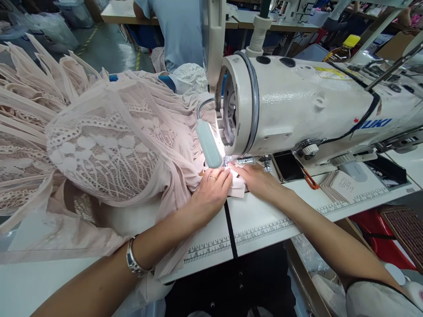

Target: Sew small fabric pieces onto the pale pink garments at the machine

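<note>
A pale pink garment (176, 176) with lace lies gathered on the sewing machine table, and a small light piece of its cloth (237, 188) sits under the lit needle area. My left hand (214, 190), with a ring on one finger, lies on this cloth just in front of the needle, fingers stretched forward and close together. From the right, my right hand (258, 179) reaches in low, fingers extended and tips touching the cloth beside the presser foot (246, 161). The needle tip is hidden by glare and the lamp. A green-grey lamp (209, 144) hangs just above my left fingers.
The white sewing machine (297, 101) spans the right side. Beside my right forearm lie a dark phone (288, 166), an orange-handled tool (310, 179) and stacked card pieces (340, 186). A printed ruler (264, 229) follows the table's front edge. A person in blue (181, 33) is beyond.
</note>
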`<state>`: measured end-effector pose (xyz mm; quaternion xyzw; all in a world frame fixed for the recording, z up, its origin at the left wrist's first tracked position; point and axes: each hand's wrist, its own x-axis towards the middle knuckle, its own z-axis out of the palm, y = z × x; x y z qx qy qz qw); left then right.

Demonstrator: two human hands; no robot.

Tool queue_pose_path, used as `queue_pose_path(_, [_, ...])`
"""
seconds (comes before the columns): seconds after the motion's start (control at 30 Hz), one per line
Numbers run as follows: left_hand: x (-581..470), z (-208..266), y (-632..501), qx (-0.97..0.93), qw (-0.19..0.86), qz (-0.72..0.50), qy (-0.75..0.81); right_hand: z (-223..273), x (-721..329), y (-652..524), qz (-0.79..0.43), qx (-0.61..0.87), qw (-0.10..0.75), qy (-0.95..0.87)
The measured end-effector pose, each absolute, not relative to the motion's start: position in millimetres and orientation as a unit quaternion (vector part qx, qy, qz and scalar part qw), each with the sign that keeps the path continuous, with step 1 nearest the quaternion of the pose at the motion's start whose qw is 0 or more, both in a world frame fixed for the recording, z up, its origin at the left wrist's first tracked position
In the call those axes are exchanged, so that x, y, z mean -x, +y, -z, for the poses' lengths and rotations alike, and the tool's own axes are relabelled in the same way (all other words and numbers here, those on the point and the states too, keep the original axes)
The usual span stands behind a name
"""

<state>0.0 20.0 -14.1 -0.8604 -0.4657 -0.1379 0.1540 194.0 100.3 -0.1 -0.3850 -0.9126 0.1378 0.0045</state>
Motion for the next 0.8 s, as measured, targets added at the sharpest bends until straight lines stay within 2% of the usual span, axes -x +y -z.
queue_pose_path(0.13, [17, 6, 27, 0.873, 0.128, 0.109, -0.457, 8, -199, 97, -0.084, 0.364, 0.042, -0.927])
queue_pose_path(0.27, [32, 5, 34, 0.883, 0.087, 0.139, -0.439, 15, -206, 96, -0.087, 0.304, 0.1, -0.943])
queue_pose_path(0.5, [33, 9, 36, 0.89, 0.102, 0.153, -0.418, 19, -209, 98, -0.064, 0.283, 0.147, -0.946])
queue_pose_path(0.73, [38, 5, 35, 0.899, -0.015, 0.174, -0.401, 23, -210, 98, -0.069, 0.299, 0.188, -0.933])
queue_pose_path(0.8, [40, 7, 36, 0.888, -0.047, 0.212, -0.406, 22, -210, 98, -0.069, 0.302, 0.19, -0.932])
